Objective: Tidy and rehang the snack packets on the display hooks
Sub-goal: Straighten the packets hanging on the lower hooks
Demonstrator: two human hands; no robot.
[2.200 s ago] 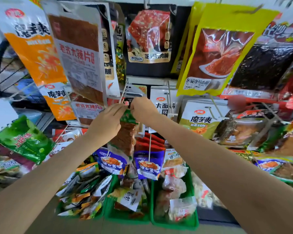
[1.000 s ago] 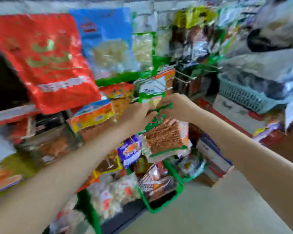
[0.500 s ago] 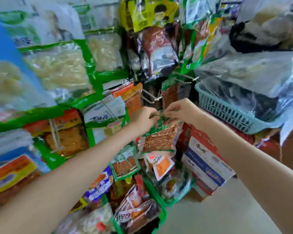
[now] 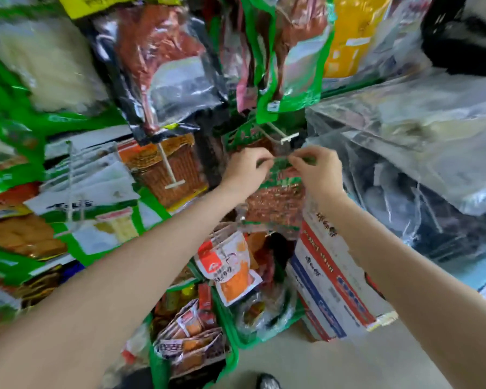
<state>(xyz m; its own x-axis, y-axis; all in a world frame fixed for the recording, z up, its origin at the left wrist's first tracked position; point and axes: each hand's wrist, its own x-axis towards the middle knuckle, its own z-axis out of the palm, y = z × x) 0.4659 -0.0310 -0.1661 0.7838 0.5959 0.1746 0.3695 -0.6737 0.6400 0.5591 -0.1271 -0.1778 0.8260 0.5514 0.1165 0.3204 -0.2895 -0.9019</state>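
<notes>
Hands meet at the green header of a snack packet (image 4: 275, 203), the left hand (image 4: 246, 169) and right hand (image 4: 319, 171) each pinching its top edge so the packet hangs between and below them, just under the white tip of a display hook (image 4: 288, 138). Compared with half a second ago, the hands are raised nearer that hook and the view has closed in on the rack, with an orange packet (image 4: 230, 270) and a cardboard box (image 4: 328, 279) below.
</notes>
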